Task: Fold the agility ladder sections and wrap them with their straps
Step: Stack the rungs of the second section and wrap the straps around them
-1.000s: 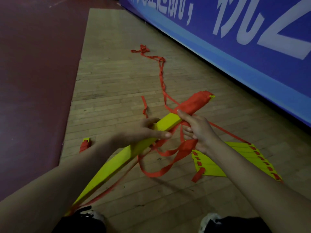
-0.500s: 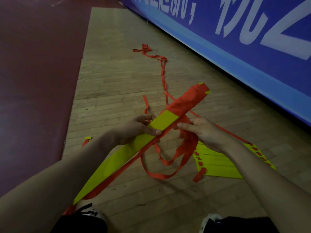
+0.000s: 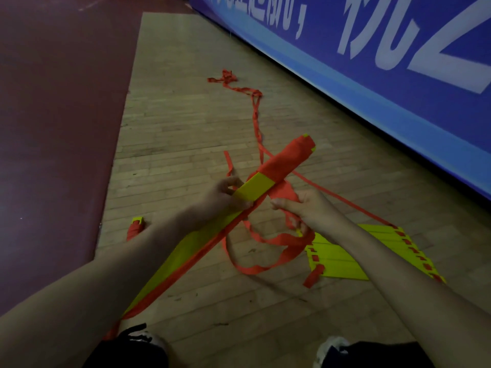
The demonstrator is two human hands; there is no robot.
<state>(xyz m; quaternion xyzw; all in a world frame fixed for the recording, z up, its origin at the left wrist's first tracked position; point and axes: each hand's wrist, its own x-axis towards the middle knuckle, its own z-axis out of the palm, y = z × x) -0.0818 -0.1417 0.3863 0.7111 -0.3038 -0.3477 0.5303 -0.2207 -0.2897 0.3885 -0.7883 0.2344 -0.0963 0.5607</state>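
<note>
Left hand point(image 3: 225, 200): fingers clamped round the folded yellow rung bundle point(image 3: 186, 251) — tilted.
Right hand point(image 3: 308, 208): fingers pinched the red strap point(image 3: 281, 193) beside it.

Both forearms are showing bare from the lower corners up to the wrists, with no sleeve, watch or band in sight on either one. The left hand point(image 3: 225, 200) and the right hand point(image 3: 305, 208) are wearing no gloves or rings that can be made out. At six o'clock, dark black trouser legs point(image 3: 385, 354) are covering the knees. Just beyond them the toes of two pale shoes are peeking out, the one at seven o'clock point(image 3: 144, 335) carrying black laces.
</note>
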